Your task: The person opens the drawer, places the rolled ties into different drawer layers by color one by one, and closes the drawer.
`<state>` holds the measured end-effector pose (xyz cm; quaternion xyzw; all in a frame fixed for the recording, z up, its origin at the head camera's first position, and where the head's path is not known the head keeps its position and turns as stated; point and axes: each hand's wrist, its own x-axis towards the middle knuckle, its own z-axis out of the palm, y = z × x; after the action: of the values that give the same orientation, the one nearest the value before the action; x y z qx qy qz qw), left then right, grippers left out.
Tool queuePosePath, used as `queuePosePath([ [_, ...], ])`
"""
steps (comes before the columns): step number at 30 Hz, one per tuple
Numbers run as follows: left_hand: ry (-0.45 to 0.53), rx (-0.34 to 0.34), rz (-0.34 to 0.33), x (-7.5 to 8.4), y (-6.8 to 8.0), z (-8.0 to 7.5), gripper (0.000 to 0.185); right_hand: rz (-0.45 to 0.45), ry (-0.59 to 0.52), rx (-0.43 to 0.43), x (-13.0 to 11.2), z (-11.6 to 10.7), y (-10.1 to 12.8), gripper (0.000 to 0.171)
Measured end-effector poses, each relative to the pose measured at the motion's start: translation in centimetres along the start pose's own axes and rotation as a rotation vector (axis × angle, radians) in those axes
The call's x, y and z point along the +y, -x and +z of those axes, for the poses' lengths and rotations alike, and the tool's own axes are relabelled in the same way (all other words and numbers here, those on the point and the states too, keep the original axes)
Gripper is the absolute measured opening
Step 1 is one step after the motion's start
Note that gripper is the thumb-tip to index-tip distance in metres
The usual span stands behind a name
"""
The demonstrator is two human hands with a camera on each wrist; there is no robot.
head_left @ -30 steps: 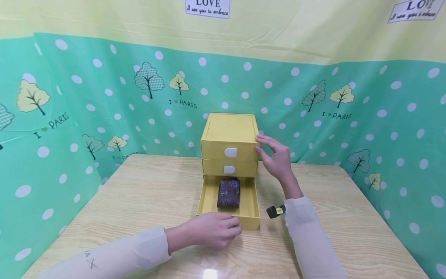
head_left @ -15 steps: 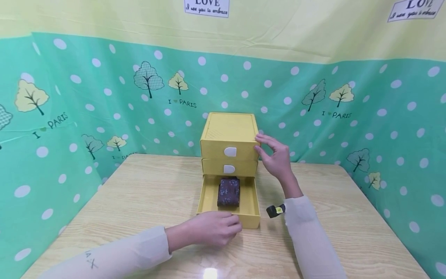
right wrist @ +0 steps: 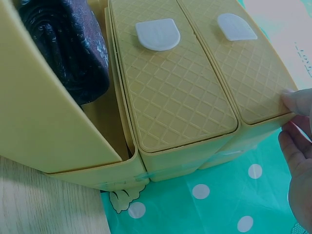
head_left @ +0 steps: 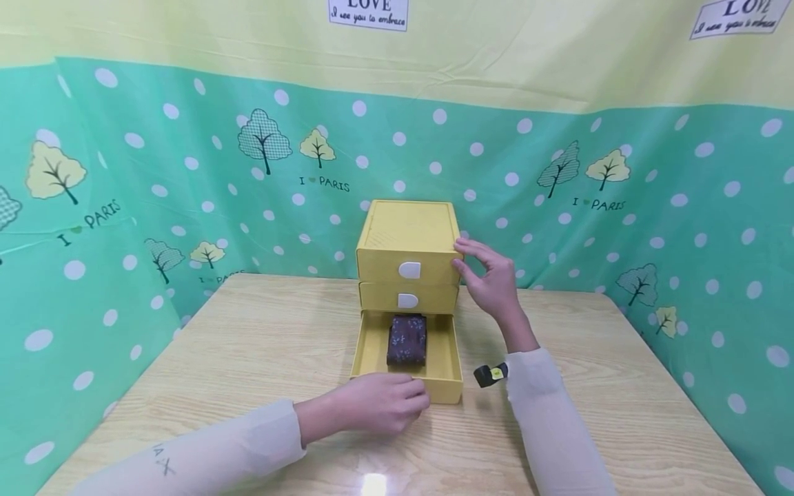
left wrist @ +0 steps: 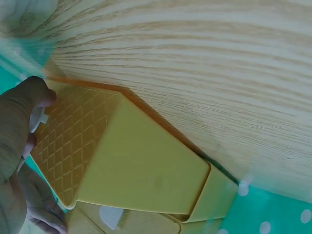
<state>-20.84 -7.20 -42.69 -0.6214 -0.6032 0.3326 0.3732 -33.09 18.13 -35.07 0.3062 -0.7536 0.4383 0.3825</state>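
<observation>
A yellow drawer cabinet (head_left: 412, 227) stands at the back of the table, its bottom drawer (head_left: 444, 393) pulled out. Inside that drawer lies a dark, folded, flower-patterned item (head_left: 407, 340), glossy in the right wrist view. My left hand (head_left: 381, 404) is at the drawer's front; in the left wrist view, its thumb and fingers pinch the white drawer handle (left wrist: 35, 119). With thumb on the front face and fingers round the side, my right hand (head_left: 493, 279) grips the upper right corner of the cabinet. The upper two drawers, each with a white tab (right wrist: 158, 35), are closed.
The wooden table (head_left: 273, 337) extends on both sides of the cabinet. A green and yellow printed curtain (head_left: 397, 151) hangs close behind it and along the sides. A black strap with a yellow label (head_left: 491, 375) is at the right sleeve.
The bottom drawer, the folded item in it and my left hand have shifted slightly toward the cabinet. My right hand has kept its place at the corner.
</observation>
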Motion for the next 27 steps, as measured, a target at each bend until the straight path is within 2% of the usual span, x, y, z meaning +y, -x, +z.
queuePosePath([
  [7, 0.022, 0.012, -0.007, -0.2, 0.0, 0.3, 0.017, -0.008, -0.008, 0.011, -0.3, 0.0, 0.0, 0.031],
  [9, 0.025, 0.031, -0.006, -0.5, -0.1, 0.1, 0.028, -0.006, -0.011, 0.012, -0.2, 0.0, 0.0, 0.031],
  [14, 0.026, 0.024, -0.005, -0.6, 0.0, 0.3, 0.024, 0.006, -0.015, 0.006, -0.3, 0.0, 0.0, 0.031],
  [16, 0.021, 0.007, -0.004, -0.4, 0.1, 0.7, 0.012, 0.008, -0.015, 0.003, -0.4, 0.0, -0.1, 0.031],
  [27, 0.016, 0.036, 0.004, -0.7, 0.2, 1.3, 0.014, 0.007, 0.009, 0.000, -0.2, 0.0, 0.0, 0.030],
])
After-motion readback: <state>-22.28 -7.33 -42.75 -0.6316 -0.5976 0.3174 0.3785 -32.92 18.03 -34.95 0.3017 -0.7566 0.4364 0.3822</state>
